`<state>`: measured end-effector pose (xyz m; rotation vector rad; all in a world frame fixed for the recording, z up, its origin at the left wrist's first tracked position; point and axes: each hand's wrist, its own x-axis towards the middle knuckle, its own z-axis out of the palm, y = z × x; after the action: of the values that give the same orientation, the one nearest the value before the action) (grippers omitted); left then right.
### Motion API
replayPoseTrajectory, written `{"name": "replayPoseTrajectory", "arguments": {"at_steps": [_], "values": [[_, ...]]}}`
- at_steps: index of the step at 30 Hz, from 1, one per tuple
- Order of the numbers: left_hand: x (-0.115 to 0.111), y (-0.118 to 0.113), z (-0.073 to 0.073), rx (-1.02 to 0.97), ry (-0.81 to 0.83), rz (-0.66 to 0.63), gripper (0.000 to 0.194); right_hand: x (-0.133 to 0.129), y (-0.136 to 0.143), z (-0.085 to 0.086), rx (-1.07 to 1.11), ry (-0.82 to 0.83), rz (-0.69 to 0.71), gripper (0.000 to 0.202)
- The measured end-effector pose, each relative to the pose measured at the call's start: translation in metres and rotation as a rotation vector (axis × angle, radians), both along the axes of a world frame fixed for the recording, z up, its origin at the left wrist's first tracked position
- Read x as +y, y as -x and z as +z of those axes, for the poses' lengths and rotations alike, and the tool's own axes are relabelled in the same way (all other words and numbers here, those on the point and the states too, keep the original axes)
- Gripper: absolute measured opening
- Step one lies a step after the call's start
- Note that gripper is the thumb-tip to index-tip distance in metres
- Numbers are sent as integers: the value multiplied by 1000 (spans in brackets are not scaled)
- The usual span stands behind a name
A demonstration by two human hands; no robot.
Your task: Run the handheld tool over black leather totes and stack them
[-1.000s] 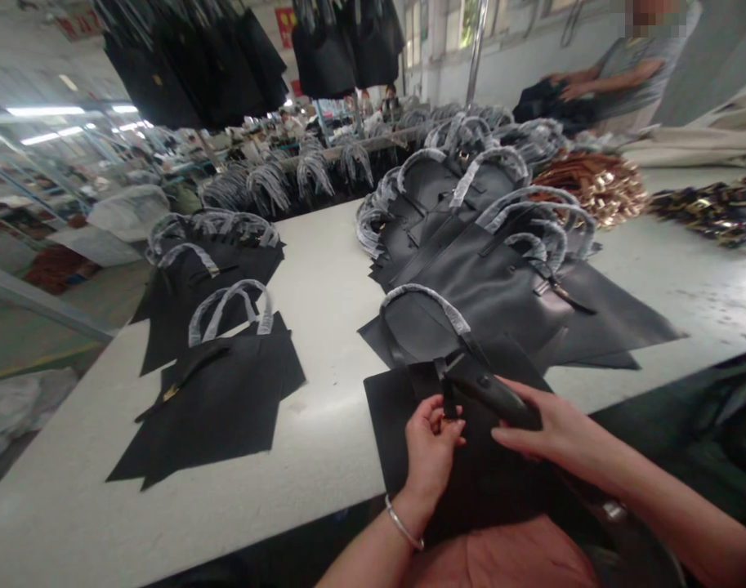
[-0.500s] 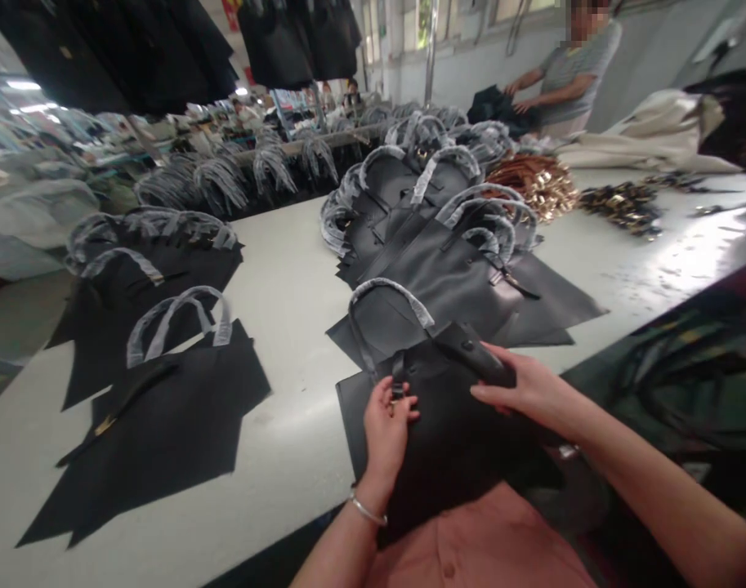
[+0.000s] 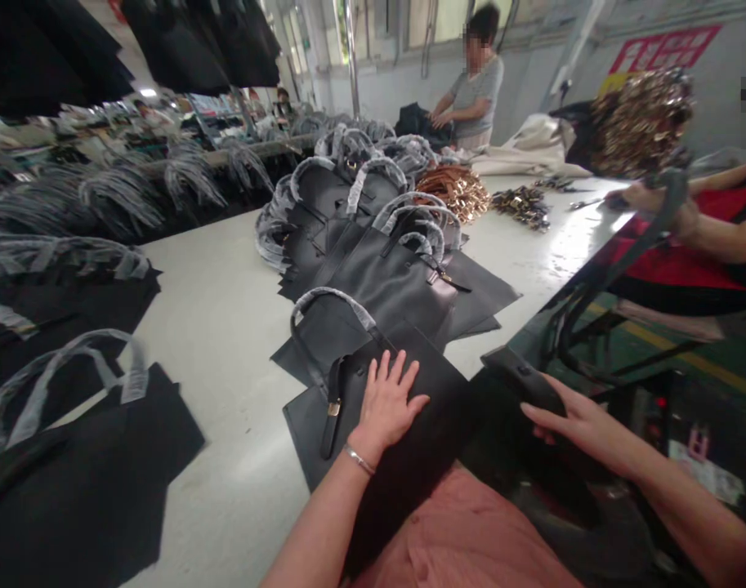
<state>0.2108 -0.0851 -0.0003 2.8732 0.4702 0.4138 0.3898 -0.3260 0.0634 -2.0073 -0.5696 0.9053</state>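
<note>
Fingers spread, my left hand (image 3: 390,400) lies flat on a black leather bag panel (image 3: 434,367) at the table's front edge. This panel carries a handle (image 3: 332,296) partly wrapped in clear film, and a short black strap (image 3: 331,416) with a gold-coloured metal piece lies left of my hand. My right hand (image 3: 569,416) is closed around a bent black leather piece (image 3: 523,377) with a small round mark, held off to the right beyond the table edge. Its lower part merges into dark shadow, so its full shape cannot be made out.
Black panels with wrapped handles (image 3: 373,269) are heaped ahead, and more (image 3: 91,465) lie left on the white table (image 3: 225,327). Brown straps (image 3: 449,192) and black straps with metal ends (image 3: 523,204) lie farther back. A co-worker (image 3: 480,90) stands behind; another person's hands (image 3: 660,208) are at right.
My left hand has let go of the strap and now rests flat on the panel. My right hand has drawn the bent black piece rightward, away from the panel. The view has turned right.
</note>
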Motion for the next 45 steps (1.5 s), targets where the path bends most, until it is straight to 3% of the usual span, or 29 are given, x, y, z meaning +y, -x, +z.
{"name": "replayPoseTrajectory", "arguments": {"at_steps": [5, 9, 13, 19, 25, 29, 32, 37, 39, 43, 45], "values": [[47, 6, -4, 104, -170, 167, 58, -16, 10, -10, 17, 99, 109, 82], [68, 18, -1, 145, -190, 249, 58, -2, 15, -6, 43, 109, 192, 77], [53, 11, 6, 108, -196, 271, 51, 25, 17, 6, 40, 132, 250, 72], [17, -12, 3, 53, -105, -6, 48, 55, 6, 14, 103, 176, 343, 65], [16, -10, 1, 45, -90, -20, 46, 92, 0, 16, 167, 164, 405, 53], [16, -9, 6, 52, -63, -14, 49, 115, 3, 11, -22, 120, 359, 54], [9, -1, 9, 67, -23, -28, 50, 112, 0, 5, -182, 31, 271, 69], [-9, 23, 12, 46, 100, -126, 53, 86, -4, -5, -168, 28, 261, 80], [-1, 27, 15, 15, 146, -3, 47, 77, 0, -9, -117, 59, 267, 83], [48, 26, 22, -3, 165, 622, 40, 69, 11, -21, -16, 77, 252, 83], [73, 27, 24, 35, 194, 788, 39, 69, 15, -29, -16, 58, 261, 76]]}}
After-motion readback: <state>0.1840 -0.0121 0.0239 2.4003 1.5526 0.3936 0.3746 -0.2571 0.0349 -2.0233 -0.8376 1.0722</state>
